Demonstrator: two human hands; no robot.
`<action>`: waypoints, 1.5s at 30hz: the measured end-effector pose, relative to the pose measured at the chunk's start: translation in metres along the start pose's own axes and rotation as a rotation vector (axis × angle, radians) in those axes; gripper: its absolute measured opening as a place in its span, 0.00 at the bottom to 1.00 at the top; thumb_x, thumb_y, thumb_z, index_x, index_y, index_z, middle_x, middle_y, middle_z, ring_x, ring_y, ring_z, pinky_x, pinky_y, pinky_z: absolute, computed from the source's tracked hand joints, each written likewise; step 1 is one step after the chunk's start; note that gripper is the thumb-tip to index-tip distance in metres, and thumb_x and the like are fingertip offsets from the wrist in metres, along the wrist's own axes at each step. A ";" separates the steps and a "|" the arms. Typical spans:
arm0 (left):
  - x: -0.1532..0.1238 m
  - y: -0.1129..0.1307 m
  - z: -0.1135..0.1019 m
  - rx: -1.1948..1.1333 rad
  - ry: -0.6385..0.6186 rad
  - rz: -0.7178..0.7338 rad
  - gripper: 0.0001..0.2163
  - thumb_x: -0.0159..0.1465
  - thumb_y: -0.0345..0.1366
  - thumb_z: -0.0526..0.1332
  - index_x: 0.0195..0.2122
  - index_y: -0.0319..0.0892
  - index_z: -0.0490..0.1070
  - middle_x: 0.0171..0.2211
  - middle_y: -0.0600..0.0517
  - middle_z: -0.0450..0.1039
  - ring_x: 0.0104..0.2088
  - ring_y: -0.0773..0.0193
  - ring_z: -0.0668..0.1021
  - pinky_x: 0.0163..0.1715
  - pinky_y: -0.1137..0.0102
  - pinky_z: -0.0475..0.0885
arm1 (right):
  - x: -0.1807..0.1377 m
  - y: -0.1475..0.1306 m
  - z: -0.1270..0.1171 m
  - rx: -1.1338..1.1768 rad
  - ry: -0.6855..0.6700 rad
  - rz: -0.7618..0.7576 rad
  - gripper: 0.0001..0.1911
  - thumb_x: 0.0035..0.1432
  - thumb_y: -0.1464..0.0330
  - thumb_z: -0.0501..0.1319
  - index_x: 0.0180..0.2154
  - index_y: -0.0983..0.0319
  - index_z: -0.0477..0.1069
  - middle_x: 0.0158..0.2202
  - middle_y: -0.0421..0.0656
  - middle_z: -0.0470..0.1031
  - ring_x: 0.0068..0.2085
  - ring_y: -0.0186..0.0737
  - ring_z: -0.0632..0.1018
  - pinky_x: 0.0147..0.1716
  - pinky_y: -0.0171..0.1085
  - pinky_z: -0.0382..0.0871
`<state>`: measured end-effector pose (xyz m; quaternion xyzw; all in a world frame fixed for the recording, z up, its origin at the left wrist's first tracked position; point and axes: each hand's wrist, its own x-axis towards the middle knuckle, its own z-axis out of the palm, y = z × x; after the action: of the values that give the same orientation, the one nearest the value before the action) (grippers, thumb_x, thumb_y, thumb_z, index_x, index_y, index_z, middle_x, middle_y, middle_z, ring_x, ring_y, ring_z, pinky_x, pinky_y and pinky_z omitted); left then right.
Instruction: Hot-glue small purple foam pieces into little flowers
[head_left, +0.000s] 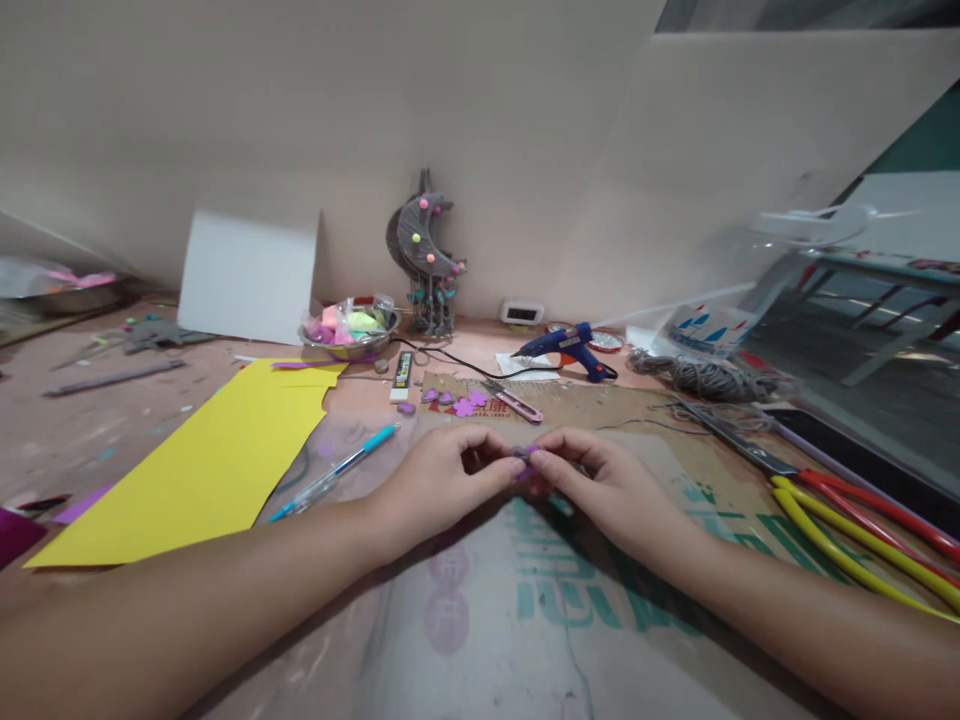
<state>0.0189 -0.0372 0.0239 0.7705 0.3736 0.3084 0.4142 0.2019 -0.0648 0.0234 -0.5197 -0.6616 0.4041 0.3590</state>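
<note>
At the far left, a thin gray stick [116, 377] lies on the pinkish tabletop [67, 420]. Next comes a long sheet of yellow paper [187, 460], with a white board [250, 275] leaning on the wall behind it. Just right of the board stands a metal bowl [391, 328] filled with colorful material in clear plastic. A blue pen [337, 470] lies slanted between the paper and the left hand [450, 470]. Behind, a gray crescent-moon ornament [416, 235] dotted with small colored balls stands near the wall.

The left hand is curled, its thumb and fingertips pinched together on a small purple-and-gray piece [524, 462], held in front of the person above the work surface. Beyond it lie loose purple flower cutouts [463, 407] and a pink utility knife [517, 402]. The right hand [600, 475] mirrors the left, its thumb and fingers closed on the piece's other side; the grasping fingers hide much of it.

Farther right are a blue glue gun [562, 345], a bundle of gray yarn [697, 375], and scissors [802, 475] with red and yellow handles beside a dark-screened phone [870, 460].
</note>
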 end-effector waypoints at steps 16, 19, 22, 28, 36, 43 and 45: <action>0.000 0.002 0.000 -0.169 -0.023 -0.015 0.07 0.59 0.33 0.58 0.35 0.40 0.74 0.33 0.53 0.77 0.34 0.66 0.76 0.34 0.75 0.70 | 0.002 -0.002 0.000 -0.013 0.032 0.040 0.10 0.52 0.62 0.59 0.28 0.62 0.68 0.25 0.39 0.72 0.27 0.34 0.73 0.29 0.33 0.67; 0.000 0.005 -0.001 -0.088 -0.001 -0.029 0.06 0.58 0.35 0.59 0.32 0.40 0.75 0.31 0.53 0.77 0.33 0.66 0.76 0.34 0.75 0.70 | 0.002 -0.004 0.000 -0.002 0.025 0.051 0.10 0.52 0.62 0.59 0.27 0.62 0.68 0.24 0.39 0.72 0.27 0.34 0.73 0.29 0.33 0.67; 0.000 0.007 -0.002 -0.032 0.006 -0.033 0.07 0.58 0.36 0.60 0.31 0.40 0.75 0.31 0.53 0.77 0.32 0.67 0.75 0.33 0.75 0.69 | 0.002 -0.005 0.000 0.000 0.022 0.047 0.11 0.53 0.61 0.58 0.26 0.62 0.69 0.23 0.39 0.72 0.26 0.33 0.72 0.29 0.33 0.66; 0.000 0.009 -0.002 0.038 0.009 -0.060 0.08 0.59 0.37 0.59 0.30 0.39 0.74 0.29 0.53 0.76 0.31 0.67 0.75 0.31 0.75 0.69 | 0.002 -0.002 0.000 0.022 -0.002 0.021 0.12 0.55 0.60 0.58 0.28 0.63 0.70 0.24 0.41 0.73 0.28 0.34 0.73 0.30 0.34 0.67; -0.001 0.012 -0.003 0.039 -0.036 -0.063 0.08 0.59 0.37 0.59 0.30 0.40 0.75 0.29 0.53 0.77 0.31 0.66 0.75 0.31 0.75 0.69 | 0.002 -0.001 -0.001 -0.031 0.014 0.000 0.11 0.55 0.61 0.58 0.27 0.62 0.70 0.25 0.41 0.72 0.28 0.34 0.72 0.30 0.33 0.67; 0.000 0.010 -0.003 -0.030 -0.077 -0.069 0.08 0.59 0.37 0.59 0.33 0.41 0.76 0.31 0.54 0.78 0.32 0.66 0.76 0.33 0.75 0.69 | 0.001 0.001 -0.001 -0.052 0.017 -0.008 0.12 0.56 0.60 0.57 0.28 0.62 0.69 0.25 0.39 0.71 0.28 0.33 0.72 0.30 0.32 0.66; 0.000 0.010 -0.003 -0.003 -0.083 -0.052 0.08 0.60 0.37 0.58 0.33 0.41 0.76 0.31 0.54 0.78 0.32 0.66 0.76 0.32 0.75 0.69 | 0.002 0.000 -0.001 -0.051 0.023 -0.008 0.12 0.56 0.60 0.57 0.28 0.62 0.68 0.24 0.39 0.71 0.28 0.33 0.71 0.29 0.32 0.66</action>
<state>0.0197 -0.0401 0.0336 0.7720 0.3755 0.2661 0.4383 0.2025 -0.0632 0.0235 -0.5306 -0.6695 0.3798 0.3550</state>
